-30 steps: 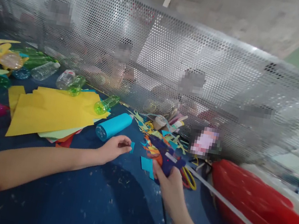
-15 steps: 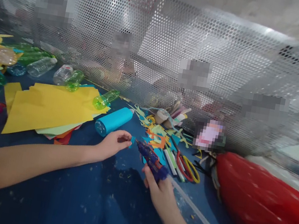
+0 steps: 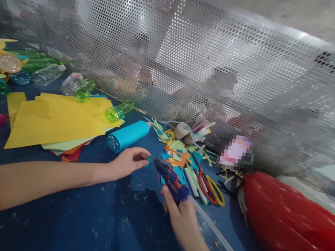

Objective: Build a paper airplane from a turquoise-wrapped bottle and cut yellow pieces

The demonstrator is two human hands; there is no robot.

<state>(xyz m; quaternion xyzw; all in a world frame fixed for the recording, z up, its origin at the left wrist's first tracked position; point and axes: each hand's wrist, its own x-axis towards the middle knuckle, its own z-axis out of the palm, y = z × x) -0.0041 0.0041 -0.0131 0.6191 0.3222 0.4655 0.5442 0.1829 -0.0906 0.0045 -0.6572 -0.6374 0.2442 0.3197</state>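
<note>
My right hand (image 3: 183, 210) is wrapped round the handle of a dark blue hot glue gun (image 3: 171, 180), and a long clear glue stick (image 3: 227, 244) trails out of its rear end. The nozzle points left at a small blue piece (image 3: 149, 161), pinched between thumb and fingers of my left hand (image 3: 128, 163). Whether the nozzle touches that piece I cannot tell. Just behind my left hand a plastic bottle wrapped in blue paper (image 3: 129, 136) lies on its side on the dark blue table (image 3: 72, 221).
Yellow paper sheets (image 3: 61, 119) and a green bottle (image 3: 120, 111) lie to the left. Several more bottles sit farther back. Paper scraps (image 3: 179, 151), scissors (image 3: 216, 190), a phone (image 3: 236, 150) and a red bag (image 3: 292, 225) are to the right. A perforated metal screen (image 3: 183, 54) stands behind, with people beyond it.
The view has shifted very slightly. Both hands, the glue gun and the small blue piece keep nearly the same places.
</note>
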